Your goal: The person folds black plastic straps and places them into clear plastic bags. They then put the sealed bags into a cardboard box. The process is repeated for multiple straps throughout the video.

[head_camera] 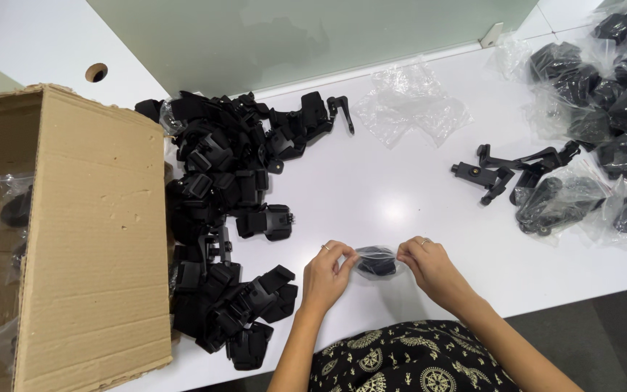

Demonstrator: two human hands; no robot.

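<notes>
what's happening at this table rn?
A person holds a small clear bag with a black part inside, left hand and right hand pinching its two ends over the white table. Loose black parts are heaped beside an open cardboard box; bagged parts lie at far right.

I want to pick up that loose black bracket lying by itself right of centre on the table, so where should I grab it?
Probably by the long straight arm of the black bracket, coming from above. It lies flat on the white table with bare surface on its near side, while bagged parts crowd its right end. Both hands currently pinch a small clear bag with a black part.
</notes>
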